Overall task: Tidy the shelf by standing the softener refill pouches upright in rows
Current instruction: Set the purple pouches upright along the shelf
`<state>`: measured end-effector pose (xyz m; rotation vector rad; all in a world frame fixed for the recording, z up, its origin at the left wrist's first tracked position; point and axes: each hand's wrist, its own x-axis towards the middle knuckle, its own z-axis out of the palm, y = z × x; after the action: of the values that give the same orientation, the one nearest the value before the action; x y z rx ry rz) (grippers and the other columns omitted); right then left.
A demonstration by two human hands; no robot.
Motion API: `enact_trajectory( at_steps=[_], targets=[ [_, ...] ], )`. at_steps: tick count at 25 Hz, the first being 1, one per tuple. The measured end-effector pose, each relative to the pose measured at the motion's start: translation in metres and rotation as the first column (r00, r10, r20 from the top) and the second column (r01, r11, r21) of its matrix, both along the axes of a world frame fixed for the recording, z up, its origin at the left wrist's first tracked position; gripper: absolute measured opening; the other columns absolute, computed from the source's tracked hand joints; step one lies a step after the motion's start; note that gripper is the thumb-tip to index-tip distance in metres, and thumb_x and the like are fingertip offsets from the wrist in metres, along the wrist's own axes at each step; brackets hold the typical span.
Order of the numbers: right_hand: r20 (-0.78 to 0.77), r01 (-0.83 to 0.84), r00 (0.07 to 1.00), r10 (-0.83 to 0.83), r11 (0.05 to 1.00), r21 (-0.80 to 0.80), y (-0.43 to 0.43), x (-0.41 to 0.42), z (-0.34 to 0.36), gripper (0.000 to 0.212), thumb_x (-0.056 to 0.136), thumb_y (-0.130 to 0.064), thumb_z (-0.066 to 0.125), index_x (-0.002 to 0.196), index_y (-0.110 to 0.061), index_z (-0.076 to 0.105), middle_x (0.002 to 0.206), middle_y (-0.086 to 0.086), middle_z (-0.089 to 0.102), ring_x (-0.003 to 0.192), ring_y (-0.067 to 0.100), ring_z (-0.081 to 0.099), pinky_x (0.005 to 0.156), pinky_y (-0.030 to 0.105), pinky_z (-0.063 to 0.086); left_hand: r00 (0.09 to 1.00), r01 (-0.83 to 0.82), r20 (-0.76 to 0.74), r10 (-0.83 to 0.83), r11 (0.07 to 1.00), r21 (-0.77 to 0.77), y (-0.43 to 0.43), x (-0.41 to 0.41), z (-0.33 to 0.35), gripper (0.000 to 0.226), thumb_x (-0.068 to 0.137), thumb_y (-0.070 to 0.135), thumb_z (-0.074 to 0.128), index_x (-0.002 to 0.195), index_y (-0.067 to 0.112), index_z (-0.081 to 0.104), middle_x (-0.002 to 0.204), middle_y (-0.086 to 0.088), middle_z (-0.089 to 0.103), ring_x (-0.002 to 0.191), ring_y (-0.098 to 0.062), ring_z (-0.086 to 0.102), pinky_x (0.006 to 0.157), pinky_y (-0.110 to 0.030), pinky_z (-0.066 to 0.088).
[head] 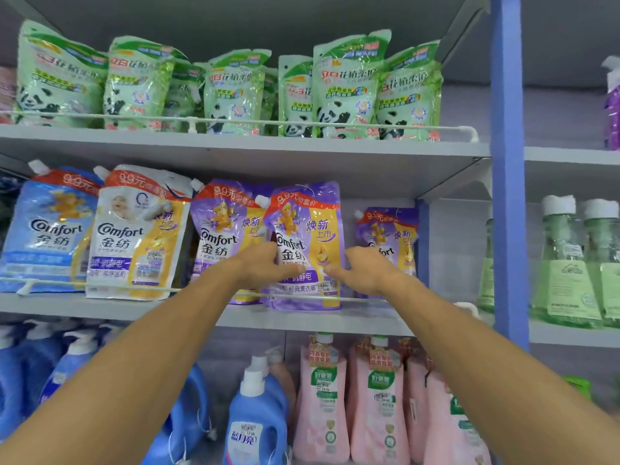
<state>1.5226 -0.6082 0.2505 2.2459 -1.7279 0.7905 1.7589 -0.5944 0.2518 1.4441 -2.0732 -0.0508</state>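
Note:
On the middle shelf [302, 318] stand Comfort refill pouches behind a white rail. A purple pouch [307, 226] stands upright at the front centre. My left hand [265, 265] grips its left edge with the thumb across the front. My right hand [365, 270] holds its right edge, thumb on the front. Another purple pouch [219, 229] stands just left of it, partly behind. A third purple pouch [392, 234] sits further back on the right. A white pouch [134, 236] and a blue pouch [47, 229] stand at the left.
Green panda pouches [349, 92] fill the upper shelf. Blue detergent bottles [256, 414] and pink bottles [322, 397] stand below. A blue upright post [508, 162] bounds the bay on the right, with green bottles [567, 263] beyond it. A gap lies right of the third purple pouch.

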Motion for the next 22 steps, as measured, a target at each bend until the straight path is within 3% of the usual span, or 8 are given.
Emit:
enact_trajectory(
  at_steps=[3, 6, 9, 10, 13, 16, 18, 22],
  targets=[
    [0.262, -0.089, 0.959, 0.11, 0.992, -0.091, -0.028, -0.002, -0.01, 0.054, 0.088, -0.058, 0.071, 0.079, -0.006, 0.059, 0.079, 0.01, 0.061, 0.072, 0.026, 0.057, 0.061, 0.036, 0.044, 0.995, 0.021, -0.095, -0.026, 0.998, -0.056, -0.01, -0.008, -0.013, 0.048, 0.091, 0.05, 0.075, 0.09, 0.005, 0.058, 0.083, -0.009, 0.064, 0.081, -0.026, 0.062, 0.077, -0.048, 0.054],
    [0.439, -0.093, 0.883, 0.165, 0.979, -0.18, -0.041, -0.01, -0.016, 0.043, 0.086, -0.037, 0.082, 0.069, -0.002, 0.063, 0.068, 0.015, 0.066, 0.065, 0.023, 0.055, 0.065, 0.041, 0.053, 0.985, 0.036, -0.162, -0.051, 0.995, -0.095, -0.017, -0.012, -0.022, 0.056, 0.087, 0.048, 0.08, 0.099, 0.0, 0.055, 0.088, -0.011, 0.059, 0.077, -0.024, 0.056, 0.072, -0.039, 0.049],
    [0.511, -0.115, 0.832, 0.217, 0.968, -0.223, -0.048, -0.022, -0.019, 0.027, 0.09, -0.02, 0.079, 0.072, -0.002, 0.072, 0.073, 0.018, 0.074, 0.071, 0.029, 0.07, 0.077, 0.05, 0.061, 0.963, 0.066, -0.254, -0.088, 0.993, -0.094, -0.025, -0.011, -0.025, 0.072, 0.071, 0.065, 0.081, 0.108, 0.005, 0.063, 0.105, -0.018, 0.072, 0.094, -0.034, 0.07, 0.088, -0.052, 0.061],
    [0.527, -0.123, 0.819, 0.229, 0.966, -0.228, -0.047, -0.026, -0.018, 0.025, 0.091, -0.019, 0.079, 0.071, -0.005, 0.072, 0.074, 0.016, 0.075, 0.074, 0.031, 0.073, 0.078, 0.05, 0.062, 0.955, 0.091, -0.275, -0.11, 0.992, -0.082, -0.025, -0.013, -0.025, 0.065, 0.075, 0.058, 0.084, 0.11, 0.007, 0.066, 0.106, -0.015, 0.074, 0.096, -0.031, 0.072, 0.086, -0.049, 0.062],
    [0.527, -0.098, 0.825, 0.205, 0.97, -0.223, -0.04, -0.042, -0.017, 0.021, 0.093, -0.019, 0.077, 0.073, -0.013, 0.071, 0.078, 0.01, 0.075, 0.078, 0.028, 0.074, 0.081, 0.047, 0.063, 0.926, 0.16, -0.335, -0.173, 0.985, -0.065, -0.026, -0.029, -0.022, 0.036, 0.088, 0.02, 0.084, 0.119, 0.007, 0.068, 0.105, 0.003, 0.075, 0.092, -0.008, 0.072, 0.071, -0.017, 0.06],
    [0.554, -0.055, 0.816, 0.167, 0.975, -0.214, -0.035, -0.065, -0.015, 0.015, 0.092, -0.019, 0.078, 0.084, -0.007, 0.077, 0.085, 0.011, 0.077, 0.083, 0.028, 0.075, 0.083, 0.048, 0.063, 0.888, 0.254, -0.379, -0.26, 0.965, -0.067, -0.035, -0.049, -0.021, 0.041, 0.086, 0.016, 0.084, 0.124, 0.007, 0.069, 0.112, 0.002, 0.077, 0.1, -0.011, 0.075, 0.086, -0.026, 0.063],
    [0.571, -0.014, 0.812, 0.12, 0.982, -0.186, -0.033, -0.08, -0.013, 0.015, 0.092, -0.019, 0.078, 0.083, -0.007, 0.077, 0.083, 0.011, 0.078, 0.081, 0.028, 0.076, 0.081, 0.047, 0.064, 0.876, 0.305, -0.371, -0.307, 0.95, -0.066, -0.044, -0.06, -0.02, 0.036, 0.087, 0.015, 0.084, 0.119, 0.009, 0.071, 0.106, 0.005, 0.078, 0.095, -0.009, 0.076, 0.08, -0.023, 0.063],
    [0.585, 0.042, 0.81, 0.055, 0.988, -0.15, -0.03, -0.105, -0.013, 0.021, 0.091, -0.018, 0.079, 0.071, -0.016, 0.071, 0.08, 0.011, 0.077, 0.078, 0.029, 0.077, 0.078, 0.049, 0.065, 0.855, 0.373, -0.363, -0.369, 0.926, -0.062, -0.06, -0.083, -0.019, 0.036, 0.085, 0.02, 0.086, 0.117, 0.011, 0.074, 0.107, 0.004, 0.081, 0.095, -0.01, 0.078, 0.086, -0.031, 0.064]
  ],
)
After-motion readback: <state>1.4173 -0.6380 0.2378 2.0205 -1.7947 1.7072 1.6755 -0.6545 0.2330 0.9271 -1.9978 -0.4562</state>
